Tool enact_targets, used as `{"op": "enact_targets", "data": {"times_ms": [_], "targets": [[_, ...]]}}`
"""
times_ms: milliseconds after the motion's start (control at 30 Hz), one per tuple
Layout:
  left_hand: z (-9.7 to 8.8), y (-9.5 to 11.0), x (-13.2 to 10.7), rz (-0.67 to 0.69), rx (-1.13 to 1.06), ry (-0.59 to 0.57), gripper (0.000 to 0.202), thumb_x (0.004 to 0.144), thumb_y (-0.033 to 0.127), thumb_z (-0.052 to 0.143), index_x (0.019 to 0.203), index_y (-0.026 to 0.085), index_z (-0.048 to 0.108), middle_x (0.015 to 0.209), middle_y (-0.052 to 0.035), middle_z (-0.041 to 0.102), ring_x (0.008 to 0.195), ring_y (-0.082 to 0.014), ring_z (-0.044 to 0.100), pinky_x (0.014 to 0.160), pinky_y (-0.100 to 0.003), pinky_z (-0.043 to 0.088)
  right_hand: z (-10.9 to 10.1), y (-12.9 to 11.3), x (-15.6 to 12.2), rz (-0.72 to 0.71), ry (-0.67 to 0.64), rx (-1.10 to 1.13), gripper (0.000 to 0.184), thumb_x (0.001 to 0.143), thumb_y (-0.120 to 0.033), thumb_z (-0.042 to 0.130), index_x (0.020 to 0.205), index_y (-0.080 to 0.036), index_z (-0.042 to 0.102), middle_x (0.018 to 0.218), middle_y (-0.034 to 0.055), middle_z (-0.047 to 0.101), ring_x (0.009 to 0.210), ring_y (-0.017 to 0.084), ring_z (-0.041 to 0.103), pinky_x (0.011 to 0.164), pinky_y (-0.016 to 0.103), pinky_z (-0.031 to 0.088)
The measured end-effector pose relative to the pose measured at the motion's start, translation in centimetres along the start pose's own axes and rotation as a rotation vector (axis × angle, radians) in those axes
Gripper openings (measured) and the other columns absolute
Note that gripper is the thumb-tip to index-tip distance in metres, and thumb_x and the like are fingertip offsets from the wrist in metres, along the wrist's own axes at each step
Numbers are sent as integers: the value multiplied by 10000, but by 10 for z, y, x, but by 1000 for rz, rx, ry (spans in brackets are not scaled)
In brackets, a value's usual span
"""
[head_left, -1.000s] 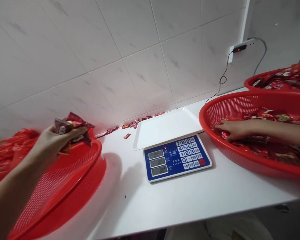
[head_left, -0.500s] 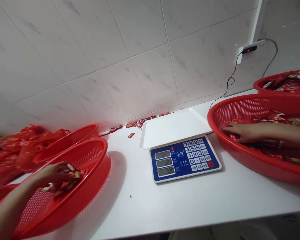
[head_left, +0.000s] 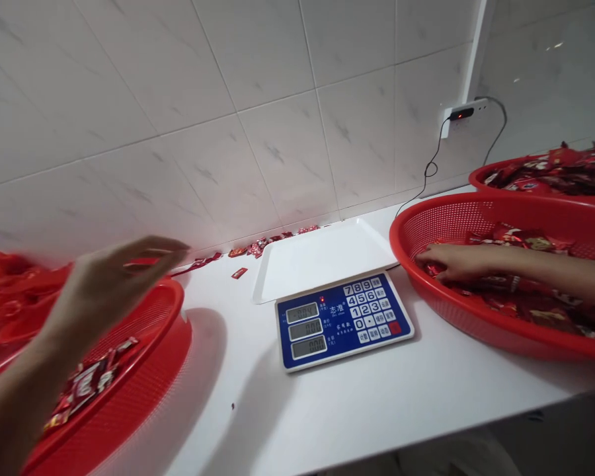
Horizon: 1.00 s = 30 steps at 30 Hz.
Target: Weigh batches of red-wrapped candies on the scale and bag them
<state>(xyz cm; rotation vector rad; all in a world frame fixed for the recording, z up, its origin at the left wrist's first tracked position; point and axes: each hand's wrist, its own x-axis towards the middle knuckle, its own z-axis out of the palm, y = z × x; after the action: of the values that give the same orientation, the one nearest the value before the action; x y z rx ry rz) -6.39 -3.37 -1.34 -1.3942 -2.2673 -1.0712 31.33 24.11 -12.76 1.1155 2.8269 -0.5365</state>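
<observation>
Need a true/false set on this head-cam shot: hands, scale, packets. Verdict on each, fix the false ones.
1. The right hand is down among red packets in a red mesh basket. True.
2. The left hand rests on the digital scale. False: it is raised and blurred, above another red basket.
3. The scale's panel is red. False: it is blue, with three displays and a white keypad.
4. Small red packets lie along the wall behind the white tray. True.
</observation>
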Motion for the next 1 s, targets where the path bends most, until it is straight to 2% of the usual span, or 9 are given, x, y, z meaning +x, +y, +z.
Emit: {"op": "enact_targets", "data": {"times_ms": [100,167,300,333,400,533,700,833,1000], "targets": [[40,25,-10,228,-166,-68,219,749,472,707,810,268,758,812,49,751,723,-150,662,744,-256,559,-9,3,-2,-11,-7,-14,125,709,-86,542,733,-206,562,885,89,626,832,241,601,741,362,449],[70,26,-16,255,-271,-6,179,780,419,709,828,253,755,835,15,746,768,-166,669,721,-260,575,-16,4,-5,-16,-8,-10,94,707,-120,545,718,-214,552,855,69,624,821,238,599,731,354,440],[123,-7,-27,109,-464,361,305,799,494,666,921,219,719,1000,-45,702,957,-206,662,765,-301,590,-30,5,-9,-26,76,19,76,734,-246,571,798,-206,581,904,84,617,849,252,594,766,366,445],[133,-19,-29,59,-485,425,333,806,509,641,948,213,700,1021,-53,681,976,-208,652,767,-307,589,-32,6,-9,-34,98,38,117,746,-285,572,827,-202,589,933,95,616,873,260,593,785,374,448],[148,-41,-33,-53,-500,453,375,791,522,625,981,205,685,1058,-65,654,944,-208,639,704,-302,579,-35,6,-10,-49,120,80,180,761,-344,562,863,-199,591,976,108,616,916,272,591,814,386,447],[165,-65,-39,-254,-518,306,442,707,568,645,945,199,697,1032,-76,680,895,-235,630,587,-288,519,-41,6,-13,-67,110,142,201,757,-374,557,866,-207,574,970,97,633,929,272,596,822,383,441],[177,-76,-40,-440,-553,171,493,627,588,666,925,199,718,922,-62,715,835,-233,619,595,-293,454,-48,5,-18,-60,179,183,217,773,-410,559,866,-214,562,973,92,642,911,268,592,807,388,434],[180,-79,-40,-479,-592,150,539,592,625,654,927,207,711,944,-48,713,851,-225,616,655,-309,468,-47,2,-17,-88,201,182,239,776,-443,552,855,-218,563,945,96,629,883,269,584,782,390,423],[177,-74,-42,-493,-615,124,535,570,622,677,899,202,705,923,-39,708,827,-216,602,660,-304,453,-42,1,-17,-108,161,170,236,761,-437,538,843,-218,564,934,108,623,884,274,582,794,398,425]]}}
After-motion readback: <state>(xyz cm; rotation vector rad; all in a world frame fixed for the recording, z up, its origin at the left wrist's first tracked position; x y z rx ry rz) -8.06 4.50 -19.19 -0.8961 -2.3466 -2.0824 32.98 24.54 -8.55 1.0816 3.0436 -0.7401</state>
